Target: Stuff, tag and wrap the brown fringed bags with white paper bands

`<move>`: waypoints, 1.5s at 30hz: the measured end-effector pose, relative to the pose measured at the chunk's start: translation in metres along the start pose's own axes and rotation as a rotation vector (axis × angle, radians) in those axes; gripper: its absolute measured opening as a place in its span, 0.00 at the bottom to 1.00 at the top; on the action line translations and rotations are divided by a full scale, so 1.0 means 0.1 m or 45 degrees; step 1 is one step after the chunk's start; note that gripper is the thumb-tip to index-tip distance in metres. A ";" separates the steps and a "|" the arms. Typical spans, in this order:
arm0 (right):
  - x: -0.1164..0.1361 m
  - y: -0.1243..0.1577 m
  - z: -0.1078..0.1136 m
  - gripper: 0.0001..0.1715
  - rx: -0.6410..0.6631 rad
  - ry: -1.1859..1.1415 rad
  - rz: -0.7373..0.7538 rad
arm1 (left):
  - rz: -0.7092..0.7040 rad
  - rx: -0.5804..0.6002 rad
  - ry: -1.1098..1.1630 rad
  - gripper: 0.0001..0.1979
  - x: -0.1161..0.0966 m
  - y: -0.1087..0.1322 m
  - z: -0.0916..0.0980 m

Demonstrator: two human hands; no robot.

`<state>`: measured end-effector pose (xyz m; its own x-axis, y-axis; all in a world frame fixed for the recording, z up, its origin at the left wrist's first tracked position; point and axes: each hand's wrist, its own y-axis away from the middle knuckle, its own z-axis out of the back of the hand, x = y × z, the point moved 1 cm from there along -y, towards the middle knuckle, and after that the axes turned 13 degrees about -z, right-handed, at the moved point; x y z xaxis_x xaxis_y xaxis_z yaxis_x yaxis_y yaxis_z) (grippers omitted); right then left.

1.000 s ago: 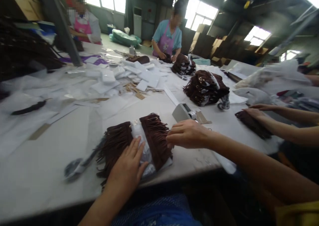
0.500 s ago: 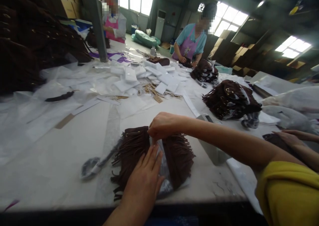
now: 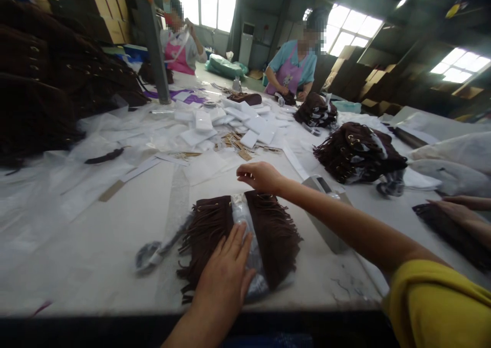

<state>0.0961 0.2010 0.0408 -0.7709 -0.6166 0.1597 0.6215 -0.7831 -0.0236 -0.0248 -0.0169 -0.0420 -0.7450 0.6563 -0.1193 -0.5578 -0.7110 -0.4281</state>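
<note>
A dark brown fringed bag (image 3: 268,240) lies flat on the worktable, with a clear plastic-wrapped strip (image 3: 238,207) running down its middle. My left hand (image 3: 226,266) rests on the bag and this strip, fingers stretched out and holding nothing. Just above the bag's top edge hovers my right hand (image 3: 259,176), its fingers loosely bent with gaps between them and nothing visible in them. A wrapped strap end (image 3: 148,256) trails out from the bag's left side onto the table.
Stacked fringed bags (image 3: 356,151) stand at the right, before a grey tape dispenser (image 3: 326,212). White packets (image 3: 230,120) and brown tags (image 3: 238,144) are heaped further back. A dark bag pile (image 3: 46,82) rises at left by a metal post (image 3: 153,46). Co-workers' hands (image 3: 464,215) handle a dark piece at right.
My right hand has come off the bag's top edge and lifted slightly, its fingers loosening. My left hand stays on the bag. A co-worker at the back has raised an arm.
</note>
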 end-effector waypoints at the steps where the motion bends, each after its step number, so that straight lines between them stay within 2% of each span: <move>1: 0.05 0.18 -0.06 0.16 -0.062 -0.103 0.113 | 0.000 -0.007 0.006 0.30 0.00 0.00 0.01; 3: 0.14 0.49 -0.22 0.22 -0.044 -0.172 0.364 | -0.002 -0.011 0.012 0.29 0.02 0.00 0.01; 4: 0.16 0.61 -0.29 0.24 -0.026 -0.152 0.389 | -0.007 -0.010 0.012 0.29 0.03 0.00 0.01; 6: 0.13 0.75 -0.36 0.27 -0.056 -0.116 0.267 | -0.023 0.000 0.019 0.28 0.06 -0.01 0.02; 9: 0.06 0.92 -0.25 0.26 -0.327 -0.251 0.001 | -0.044 0.020 0.058 0.29 0.08 -0.02 0.05; 11: 0.06 1.14 -0.14 0.22 -0.477 -0.427 0.012 | -0.044 0.012 0.091 0.30 0.09 -0.02 0.10; 13: 0.10 1.46 -0.08 0.18 -0.513 -0.547 0.098 | -0.025 -0.037 0.117 0.28 0.07 0.00 0.18; 15: 0.14 1.82 -0.11 0.15 -0.528 -0.574 0.118 | -0.012 -0.124 0.119 0.25 0.02 0.02 0.27; 18: 0.15 2.30 -0.34 0.14 -0.635 -0.565 -0.003 | -0.089 -0.215 0.104 0.20 -0.11 0.08 0.35; 22: 0.15 2.69 -0.77 0.14 -0.693 -0.466 -0.064 | -0.322 -0.161 -0.011 0.21 -0.28 0.23 0.24; 25: 0.19 2.83 -0.93 0.16 -0.703 -0.366 -0.032 | -0.373 -0.108 -0.113 0.25 -0.32 0.41 0.15; 29: 0.24 2.85 -0.84 0.21 -0.780 -0.331 -0.021 | -0.200 -0.192 -0.155 0.26 -0.27 0.63 0.24; 32: 0.25 2.73 -0.80 0.27 -0.713 -0.273 0.022 | -0.150 -0.190 -0.141 0.24 -0.20 0.69 0.31; 35: 0.26 2.57 -0.86 0.23 -0.674 -0.205 0.064 | -0.118 -0.241 -0.153 0.20 -0.14 0.70 0.28; 38: 0.30 2.53 -0.90 0.20 -0.686 -0.165 0.069 | -0.105 -0.270 -0.182 0.18 -0.13 0.72 0.27; 42: 0.44 2.69 -0.71 0.16 -0.612 -0.193 0.057 | -0.095 -0.168 -0.128 0.14 -0.23 0.75 0.48; 45: 0.55 2.70 -0.47 0.14 -0.574 -0.311 0.052 | -0.064 -0.160 -0.066 0.10 -0.29 0.59 0.68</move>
<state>0.2153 -0.0484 -0.0032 -0.6584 -0.6529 0.3744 0.4870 -0.7489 -0.4495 -0.0616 -0.0950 -0.0031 -0.7371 0.6740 -0.0502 -0.5467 -0.6383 -0.5419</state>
